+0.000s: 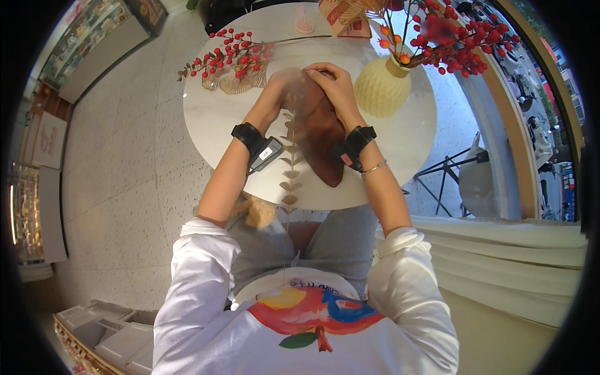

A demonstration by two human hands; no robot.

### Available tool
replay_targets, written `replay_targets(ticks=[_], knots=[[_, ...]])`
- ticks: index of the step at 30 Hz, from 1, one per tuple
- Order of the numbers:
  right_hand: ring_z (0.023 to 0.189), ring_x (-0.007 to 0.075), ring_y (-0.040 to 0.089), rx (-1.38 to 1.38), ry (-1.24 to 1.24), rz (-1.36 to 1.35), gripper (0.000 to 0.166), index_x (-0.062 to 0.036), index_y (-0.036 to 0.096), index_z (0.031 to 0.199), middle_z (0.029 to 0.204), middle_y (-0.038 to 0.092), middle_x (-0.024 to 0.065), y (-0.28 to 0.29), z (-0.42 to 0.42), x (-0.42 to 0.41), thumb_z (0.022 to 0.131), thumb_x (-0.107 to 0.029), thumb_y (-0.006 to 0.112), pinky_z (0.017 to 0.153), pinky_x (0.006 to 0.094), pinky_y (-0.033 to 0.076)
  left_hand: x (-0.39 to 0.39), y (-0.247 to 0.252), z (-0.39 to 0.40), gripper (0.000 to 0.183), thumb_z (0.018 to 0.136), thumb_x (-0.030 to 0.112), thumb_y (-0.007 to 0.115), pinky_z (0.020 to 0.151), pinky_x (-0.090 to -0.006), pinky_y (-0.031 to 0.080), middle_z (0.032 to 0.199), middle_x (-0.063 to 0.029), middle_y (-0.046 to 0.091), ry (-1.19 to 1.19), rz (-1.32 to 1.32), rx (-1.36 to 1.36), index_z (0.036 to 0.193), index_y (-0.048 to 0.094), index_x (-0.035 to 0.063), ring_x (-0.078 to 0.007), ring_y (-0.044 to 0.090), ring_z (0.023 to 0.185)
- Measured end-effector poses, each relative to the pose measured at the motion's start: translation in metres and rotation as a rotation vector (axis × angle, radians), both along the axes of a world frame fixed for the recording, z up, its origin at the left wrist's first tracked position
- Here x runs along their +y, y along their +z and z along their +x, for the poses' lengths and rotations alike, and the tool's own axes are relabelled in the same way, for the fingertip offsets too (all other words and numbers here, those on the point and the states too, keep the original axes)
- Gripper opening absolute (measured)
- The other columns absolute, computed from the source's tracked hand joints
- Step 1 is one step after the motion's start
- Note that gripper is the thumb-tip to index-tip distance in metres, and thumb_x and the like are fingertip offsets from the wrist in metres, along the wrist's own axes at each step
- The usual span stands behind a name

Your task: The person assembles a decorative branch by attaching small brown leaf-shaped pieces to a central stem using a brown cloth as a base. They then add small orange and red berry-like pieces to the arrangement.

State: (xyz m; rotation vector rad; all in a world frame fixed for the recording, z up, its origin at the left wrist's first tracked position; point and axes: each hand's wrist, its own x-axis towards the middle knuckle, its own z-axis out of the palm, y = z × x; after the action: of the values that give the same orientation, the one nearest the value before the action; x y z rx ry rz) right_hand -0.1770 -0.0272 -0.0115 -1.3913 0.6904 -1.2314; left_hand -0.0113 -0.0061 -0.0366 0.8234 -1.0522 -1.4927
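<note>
My left hand [280, 89] is curled near the middle of the white round table, its fingertips blurred and partly hidden. A stem with brownish leaves [291, 150] runs from between my hands towards me, past the table's near edge; it looks partly see-through. My right hand [333, 86] bends over the far end of a reddish-brown, smooth, sheet-like piece [323, 136], its fingertips close to my left fingers. Whether that piece is fabric or some other material, I cannot tell. It tapers to a rounded tip near my right wrist. What exactly each fingertip grips is unclear.
Left on the white round table [211, 126] lies a red berry branch [229, 56] with gold fan-shaped leaves [243, 79]. A pale yellow vase [384, 89] with berry branches stands right. A pink object [304, 19] and a printed box [351, 26] are at the far edge.
</note>
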Motion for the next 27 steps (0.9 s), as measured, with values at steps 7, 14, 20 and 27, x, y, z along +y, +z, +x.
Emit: replay_targets(ticks=[7,14,20,27], knots=[[0.081,0.0124,0.065,0.147,-0.172,-0.133,0.014,0.0024,0.068,0.092,0.087,0.069,0.0075,-0.013,0.0,-0.008,0.084,-0.009,0.066,0.074,0.0244,0.05,0.004,0.013,-0.004,0.014,0.091,0.022,0.053,0.071,-0.0239,0.041,0.091,0.0036,0.058,-0.025,0.007,-0.002,0.095,0.059,0.0101,-0.0071,0.053,0.084],[0.081,0.0124,0.065,0.074,-0.136,-0.102,0.014,0.0023,0.067,0.092,0.086,0.069,0.0073,-0.014,0.002,-0.01,0.083,-0.008,0.064,0.073,0.0245,0.05,0.006,0.016,-0.004,0.014,0.092,0.02,0.056,0.066,-0.0221,0.044,0.093,0.0008,0.062,0.024,0.025,0.061,0.099,0.059,0.0086,-0.0081,0.057,0.08],[0.08,0.0124,0.064,0.132,-0.074,-0.149,0.014,0.0011,0.066,0.092,0.087,0.069,0.0066,-0.009,0.0,-0.006,0.08,-0.007,0.066,0.072,0.024,0.05,-0.001,0.006,-0.002,0.016,0.093,0.022,0.056,0.064,-0.0214,0.046,0.087,0.0007,0.062,0.085,0.021,0.078,0.099,0.06,0.0082,-0.008,0.059,0.079],[0.076,0.0127,0.063,0.304,-0.148,-0.318,0.018,-0.0019,0.063,0.091,0.084,0.067,0.0068,0.006,0.005,0.006,0.075,-0.005,0.071,0.07,0.0256,0.051,0.003,0.013,-0.006,0.023,0.095,0.029,0.057,0.058,-0.0183,0.044,0.082,0.0024,0.062,0.164,0.041,-0.099,0.098,0.063,0.0074,-0.0045,0.058,0.07]])
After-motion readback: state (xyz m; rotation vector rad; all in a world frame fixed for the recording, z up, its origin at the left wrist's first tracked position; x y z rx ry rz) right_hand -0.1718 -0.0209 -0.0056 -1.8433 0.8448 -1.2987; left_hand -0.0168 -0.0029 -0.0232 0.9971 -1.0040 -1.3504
